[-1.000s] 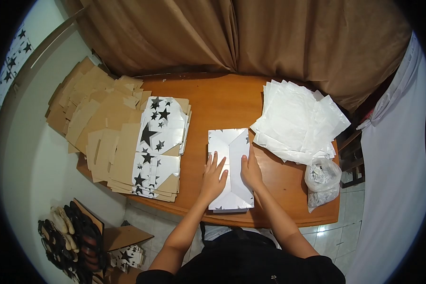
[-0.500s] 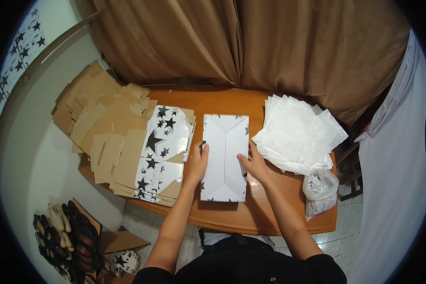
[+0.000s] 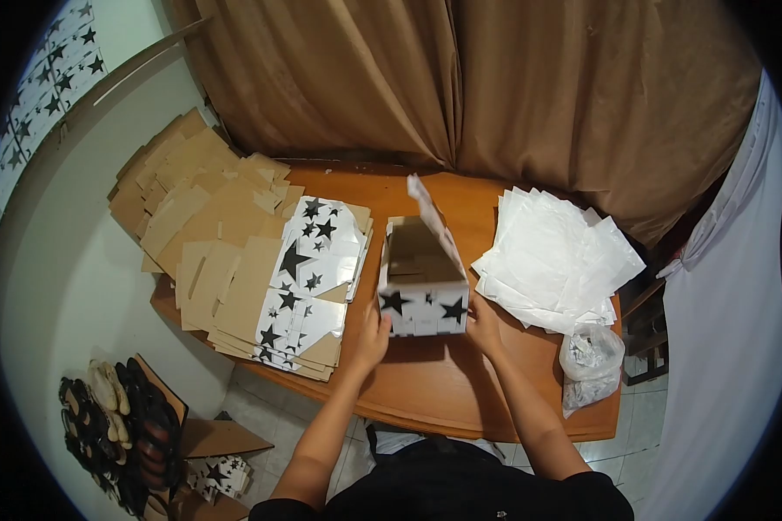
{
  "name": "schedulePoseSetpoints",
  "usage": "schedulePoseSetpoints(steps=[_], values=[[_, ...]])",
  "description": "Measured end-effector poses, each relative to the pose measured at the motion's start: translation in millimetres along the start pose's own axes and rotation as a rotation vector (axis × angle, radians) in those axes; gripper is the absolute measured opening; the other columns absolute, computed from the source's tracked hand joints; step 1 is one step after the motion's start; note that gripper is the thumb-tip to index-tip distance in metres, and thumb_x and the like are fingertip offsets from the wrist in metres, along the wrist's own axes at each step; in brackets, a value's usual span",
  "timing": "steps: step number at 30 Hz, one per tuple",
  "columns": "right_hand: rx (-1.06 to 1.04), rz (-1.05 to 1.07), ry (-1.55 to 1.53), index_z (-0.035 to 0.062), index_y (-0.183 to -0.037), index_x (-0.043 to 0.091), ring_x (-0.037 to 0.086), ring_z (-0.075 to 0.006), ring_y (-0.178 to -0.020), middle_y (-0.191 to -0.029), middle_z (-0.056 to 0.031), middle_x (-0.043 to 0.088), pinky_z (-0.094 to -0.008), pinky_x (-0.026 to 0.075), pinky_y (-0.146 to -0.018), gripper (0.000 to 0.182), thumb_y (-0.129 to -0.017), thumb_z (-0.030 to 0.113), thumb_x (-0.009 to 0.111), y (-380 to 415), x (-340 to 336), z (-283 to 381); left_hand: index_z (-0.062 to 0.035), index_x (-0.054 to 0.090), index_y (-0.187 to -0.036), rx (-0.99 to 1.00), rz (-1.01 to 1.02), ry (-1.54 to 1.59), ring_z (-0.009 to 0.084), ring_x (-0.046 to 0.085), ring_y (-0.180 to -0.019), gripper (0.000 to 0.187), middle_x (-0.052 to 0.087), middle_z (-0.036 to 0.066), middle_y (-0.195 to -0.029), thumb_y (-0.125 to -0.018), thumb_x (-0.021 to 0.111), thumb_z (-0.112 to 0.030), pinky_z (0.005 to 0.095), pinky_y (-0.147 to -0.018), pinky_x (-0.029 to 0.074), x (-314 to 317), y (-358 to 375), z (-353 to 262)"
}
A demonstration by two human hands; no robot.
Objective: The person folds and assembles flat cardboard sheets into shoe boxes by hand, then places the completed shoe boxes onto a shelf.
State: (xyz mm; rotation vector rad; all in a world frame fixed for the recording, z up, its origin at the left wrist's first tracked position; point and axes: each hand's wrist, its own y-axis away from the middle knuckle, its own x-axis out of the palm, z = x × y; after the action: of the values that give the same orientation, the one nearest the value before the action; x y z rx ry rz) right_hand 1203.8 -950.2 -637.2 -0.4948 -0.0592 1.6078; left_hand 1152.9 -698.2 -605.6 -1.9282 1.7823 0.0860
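Note:
A white cardboard box printed with black stars (image 3: pixel 423 313) is held over the middle of the wooden table. Its lid stands raised on the right side, and the brown inside shows. My left hand (image 3: pixel 374 339) grips the box's near left side. At the near right side, my right hand (image 3: pixel 483 327) holds it too, its fingers partly hidden behind the box. To the left lies a stack of flat star-printed cardboard sheets (image 3: pixel 308 282). A pile of white paper sheets (image 3: pixel 552 256) is to the right.
More flat brown cardboard (image 3: pixel 204 204) covers the table's left part. A filled clear plastic bag (image 3: pixel 593 369) stands at the right front corner of the wooden table (image 3: pixel 408 404). Shoes (image 3: pixel 117 425) sit on a rack at lower left. A brown curtain (image 3: pixel 365 87) hangs behind.
The box has turned from showing its white underside to showing its star-printed end and brown interior, lid up. Both hands have shifted lower on its sides. The view has moved slightly.

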Motion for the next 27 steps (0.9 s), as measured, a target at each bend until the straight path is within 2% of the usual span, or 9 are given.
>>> schedulePoseSetpoints(steps=[5, 9, 12, 15, 17, 21, 22, 25, 27], values=[[0.093, 0.137, 0.234, -0.0009, -0.099, 0.056, 0.065, -0.0262, -0.09, -0.094, -0.0167, 0.063, -0.0325, 0.053, -0.077, 0.016, -0.083, 0.001, 0.056, 24, -18, 11, 0.0019, 0.02, -0.142, -0.027, 0.092, -0.063, 0.0379, 0.032, -0.129, 0.068, 0.032, 0.023, -0.142, -0.093, 0.047, -0.035, 0.0458, -0.108, 0.02, 23, 46, 25], [0.288, 0.173, 0.088, -0.0005, -0.108, 0.059, 0.064, -0.0235, -0.089, -0.101, -0.0145, 0.064, -0.0322, 0.05, -0.077, 0.022, -0.089, 0.008, 0.054, 35, -20, 8, 0.0033, 0.016, -0.143, -0.09, 0.089, -0.032, 0.0396, 0.031, -0.131, 0.074, 0.031, 0.024, -0.142, -0.09, 0.051, -0.035, 0.0492, -0.109, 0.014, 32, 71, 19], [0.235, -0.024, 0.119, -0.0014, -0.108, 0.059, 0.062, -0.025, -0.092, -0.103, -0.0159, 0.064, -0.0334, 0.047, -0.081, 0.026, -0.093, 0.017, 0.05, 28, -13, 21, 0.004, 0.008, -0.144, -0.061, 0.093, -0.155, 0.0409, 0.019, -0.135, 0.087, 0.019, 0.025, -0.147, -0.085, 0.058, -0.037, 0.0532, -0.11, 0.007, 35, 84, 17], [0.081, -0.1, 0.108, -0.0032, -0.112, 0.057, 0.061, -0.0298, -0.097, -0.108, -0.0208, 0.062, -0.0349, 0.047, -0.085, 0.035, -0.095, 0.026, 0.045, 11, -1, 70, 0.0047, 0.005, -0.143, 0.035, 0.06, -0.314, 0.0432, 0.011, -0.137, 0.095, 0.013, 0.027, -0.148, -0.081, 0.062, -0.039, 0.0545, -0.11, 0.005, 33, 86, -4], [0.05, -0.007, 0.11, -0.0046, -0.121, 0.051, 0.054, -0.0383, -0.107, -0.115, -0.025, 0.057, -0.0402, 0.04, -0.093, 0.05, -0.096, 0.037, 0.041, 1, 15, 91, 0.0055, 0.004, -0.143, 0.088, 0.064, -0.34, 0.0448, 0.007, -0.137, 0.099, 0.012, 0.028, -0.147, -0.079, 0.063, -0.04, 0.0552, -0.11, 0.004, 35, 82, -14], [0.087, 0.204, 0.373, -0.0105, -0.129, 0.04, 0.05, -0.0408, -0.113, -0.121, -0.0334, 0.049, -0.0424, 0.038, -0.097, 0.074, -0.086, 0.049, 0.053, -19, 44, 135, 0.0087, 0.01, -0.141, 0.208, 0.121, -0.309, 0.0461, 0.007, -0.136, 0.096, 0.017, 0.031, -0.144, -0.078, 0.063, -0.04, 0.0566, -0.109, 0.002, 40, 71, -32], [0.022, 0.247, 0.586, -0.0112, -0.129, 0.039, 0.05, -0.041, -0.113, -0.121, -0.035, 0.048, -0.0431, 0.039, -0.098, 0.073, -0.082, 0.041, 0.059, -23, 50, 132, 0.0093, 0.012, -0.14, 0.224, 0.157, -0.302, 0.0463, 0.007, -0.136, 0.094, 0.018, 0.031, -0.143, -0.078, 0.063, -0.04, 0.0568, -0.109, 0.001, 38, 65, -47], [0.185, 0.353, 0.675, -0.0093, -0.13, 0.039, 0.05, -0.0434, -0.113, -0.128, -0.0348, 0.042, -0.0435, 0.04, -0.097, 0.066, -0.081, 0.031, 0.058, -36, 44, 145, 0.0036, 0.025, -0.139, 0.339, 0.17, -0.286, 0.0449, 0.012, -0.136, 0.083, 0.025, 0.027, -0.141, -0.076, 0.062, -0.036, 0.0577, -0.109, 0.005, 39, 57, -53], [0.136, 0.333, 0.673, -0.0069, -0.121, 0.046, 0.058, -0.0428, -0.094, -0.108, -0.0324, 0.055, -0.0461, 0.047, -0.083, 0.049, -0.079, 0.017, 0.055, -39, 31, 156, -0.0009, 0.029, -0.139, 0.41, 0.238, -0.352, 0.0439, 0.016, -0.135, 0.08, 0.028, 0.024, -0.142, -0.075, 0.063, -0.036, 0.0578, -0.109, 0.008, 30, 47, -54]])
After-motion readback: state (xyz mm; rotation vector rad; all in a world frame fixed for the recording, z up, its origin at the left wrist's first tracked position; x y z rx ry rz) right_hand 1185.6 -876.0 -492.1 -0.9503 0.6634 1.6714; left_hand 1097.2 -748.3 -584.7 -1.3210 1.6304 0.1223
